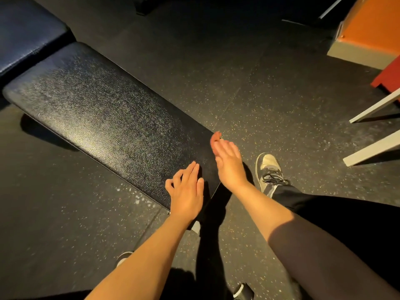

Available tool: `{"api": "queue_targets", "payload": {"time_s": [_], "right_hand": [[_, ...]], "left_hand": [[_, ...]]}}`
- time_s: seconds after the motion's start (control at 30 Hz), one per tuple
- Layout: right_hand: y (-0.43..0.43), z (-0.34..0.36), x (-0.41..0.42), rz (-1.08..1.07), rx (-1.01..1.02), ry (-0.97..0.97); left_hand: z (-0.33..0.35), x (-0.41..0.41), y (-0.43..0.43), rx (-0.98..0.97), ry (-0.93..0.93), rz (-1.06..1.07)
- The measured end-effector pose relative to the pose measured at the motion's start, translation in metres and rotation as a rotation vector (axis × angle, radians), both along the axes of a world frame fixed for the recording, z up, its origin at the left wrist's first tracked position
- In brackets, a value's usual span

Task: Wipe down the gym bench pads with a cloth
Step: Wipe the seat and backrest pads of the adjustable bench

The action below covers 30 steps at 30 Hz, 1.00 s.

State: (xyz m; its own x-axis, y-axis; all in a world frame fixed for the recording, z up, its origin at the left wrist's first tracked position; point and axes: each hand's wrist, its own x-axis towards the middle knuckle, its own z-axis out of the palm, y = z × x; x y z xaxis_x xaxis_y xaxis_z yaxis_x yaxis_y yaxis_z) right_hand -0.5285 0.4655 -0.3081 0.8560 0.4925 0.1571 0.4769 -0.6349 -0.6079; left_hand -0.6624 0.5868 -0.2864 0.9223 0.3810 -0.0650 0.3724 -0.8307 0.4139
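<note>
At the near end of the long bench pad, your left hand rests flat with the fingers mostly straight. Your right hand is at the near right corner. Only a scrap of orange cloth shows past it, so I can't tell the grip. Risk: with so little cloth out, it may slip off the edge or your skin does the wiping. The pad's long axis runs from you toward upper left.

I see my left hand resting on the near end of the black bench pad; my right hand hovers at the pad's corner, a blurred reddish bit at its tip.
</note>
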Motion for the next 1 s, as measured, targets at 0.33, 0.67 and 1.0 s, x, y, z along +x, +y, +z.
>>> {"api": "queue_targets", "payload": {"time_s": [0.33,0.67,1.0], "right_hand": [[0.009,0.003,-0.048,0.076,0.092,0.095],[0.038,0.002,-0.046,0.161,0.046,0.061],[-0.002,-0.007,-0.06,0.006,-0.107,0.067]], "left_hand": [[-0.003,0.001,0.0,-0.021,-0.034,0.012],[-0.002,-0.022,0.028,-0.069,-0.224,-0.011],[-0.005,-0.066,0.025,0.092,-0.183,-0.059]]}}
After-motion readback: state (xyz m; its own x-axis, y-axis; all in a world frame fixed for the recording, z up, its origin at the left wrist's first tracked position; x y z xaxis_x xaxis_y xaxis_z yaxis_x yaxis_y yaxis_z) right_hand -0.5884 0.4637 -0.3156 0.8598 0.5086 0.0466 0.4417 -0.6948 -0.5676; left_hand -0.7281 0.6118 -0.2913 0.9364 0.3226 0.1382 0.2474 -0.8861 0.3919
